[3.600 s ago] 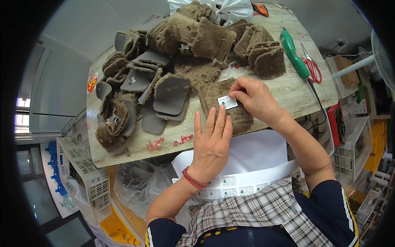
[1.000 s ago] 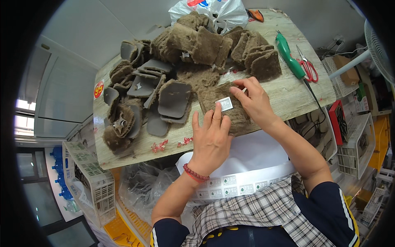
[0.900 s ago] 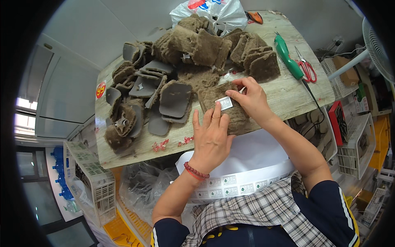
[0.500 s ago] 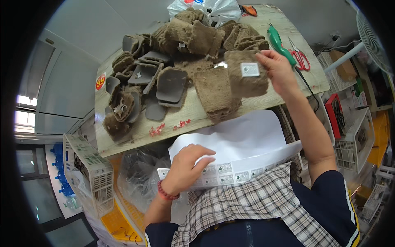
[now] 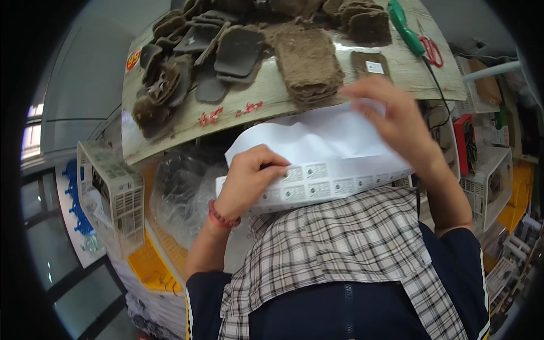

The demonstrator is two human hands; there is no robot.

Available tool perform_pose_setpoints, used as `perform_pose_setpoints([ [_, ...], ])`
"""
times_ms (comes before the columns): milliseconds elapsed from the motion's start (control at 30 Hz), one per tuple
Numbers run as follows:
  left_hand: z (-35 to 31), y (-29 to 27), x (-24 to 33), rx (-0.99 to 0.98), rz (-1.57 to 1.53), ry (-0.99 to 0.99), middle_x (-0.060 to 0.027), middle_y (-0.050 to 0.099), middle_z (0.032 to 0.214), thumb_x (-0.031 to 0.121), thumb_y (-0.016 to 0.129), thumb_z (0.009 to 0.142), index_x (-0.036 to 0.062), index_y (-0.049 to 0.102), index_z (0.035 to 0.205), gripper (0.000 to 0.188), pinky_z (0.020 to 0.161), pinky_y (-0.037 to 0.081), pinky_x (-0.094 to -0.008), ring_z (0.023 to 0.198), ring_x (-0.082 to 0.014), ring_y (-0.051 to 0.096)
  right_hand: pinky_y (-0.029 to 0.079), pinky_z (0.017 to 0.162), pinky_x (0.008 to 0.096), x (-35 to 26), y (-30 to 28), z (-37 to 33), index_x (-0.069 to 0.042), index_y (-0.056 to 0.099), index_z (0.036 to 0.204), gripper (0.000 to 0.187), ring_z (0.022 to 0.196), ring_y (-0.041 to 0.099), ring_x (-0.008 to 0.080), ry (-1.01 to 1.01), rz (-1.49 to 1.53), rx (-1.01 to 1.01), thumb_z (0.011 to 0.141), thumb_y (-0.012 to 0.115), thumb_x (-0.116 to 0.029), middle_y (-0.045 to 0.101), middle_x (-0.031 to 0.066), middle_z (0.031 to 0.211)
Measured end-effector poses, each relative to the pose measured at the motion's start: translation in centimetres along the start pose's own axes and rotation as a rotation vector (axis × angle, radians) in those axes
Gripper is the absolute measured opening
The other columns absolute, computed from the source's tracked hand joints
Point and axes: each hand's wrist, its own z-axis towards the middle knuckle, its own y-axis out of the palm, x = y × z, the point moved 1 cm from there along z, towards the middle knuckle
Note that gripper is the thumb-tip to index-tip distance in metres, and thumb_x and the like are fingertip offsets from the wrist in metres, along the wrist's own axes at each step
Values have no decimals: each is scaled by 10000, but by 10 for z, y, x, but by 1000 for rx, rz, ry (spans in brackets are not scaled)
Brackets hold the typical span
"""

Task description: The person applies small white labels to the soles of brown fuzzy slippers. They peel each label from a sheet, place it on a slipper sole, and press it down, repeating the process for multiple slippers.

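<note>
A white sheet of printed labels point(image 5: 318, 187) lies across my lap, its blank far part curling up against the table edge. My left hand point(image 5: 249, 177) is closed at the sheet's left part, thumb and forefinger pinching at a label; whether that label is lifted I cannot tell. Over the sheet's right side hovers my right hand point(image 5: 394, 122), blurred, fingers apart and holding nothing. Just beyond it, a brown fuzzy pad point(image 5: 362, 59) with a white label point(image 5: 374, 67) lies on the table. A stack of similar brown pads point(image 5: 309, 59) stands to its left.
Grey-backed pads point(image 5: 241, 51) lie piled on the table's left. A green corded tool point(image 5: 405, 28) and red-handled scissors point(image 5: 432, 52) rest at the right. White crates point(image 5: 124, 207) and clear plastic point(image 5: 187, 190) flank my lap. More pads point(image 5: 367, 24) are stacked at the back.
The labelled pad has left my right hand and now lies on the table; that hand has come back toward the sheet. My left fingers have closed together. The view has tilted down.
</note>
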Motion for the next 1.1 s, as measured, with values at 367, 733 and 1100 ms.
perform_pose_setpoints([
  [367, 5, -1, 2, -50, -133, -108, -28, 626, 781, 0, 672, 780, -13, 733, 921, 154, 678, 437, -223, 733, -83, 559, 498, 656, 322, -33, 49, -53, -81, 712, 859, 155, 775, 606, 210, -12, -217, -69, 724, 758, -144, 603, 35, 821],
  [733, -5, 4, 5, -23, -98, -63, -44, 604, 774, 4, 650, 789, -9, 726, 893, 129, 632, 424, -242, 690, -113, 550, 497, 638, 317, -27, 52, -62, -79, 691, 790, 121, 749, 608, 199, -38, -114, -30, 689, 758, -73, 614, 30, 807],
  [1100, 20, -2, -7, -213, -192, -253, 3, 644, 790, 11, 663, 806, -33, 701, 906, 116, 664, 456, -220, 724, -68, 570, 486, 676, 333, -22, 39, -34, -35, 601, 847, 172, 788, 581, 264, -228, 204, -61, 718, 702, 19, 579, 99, 846],
])
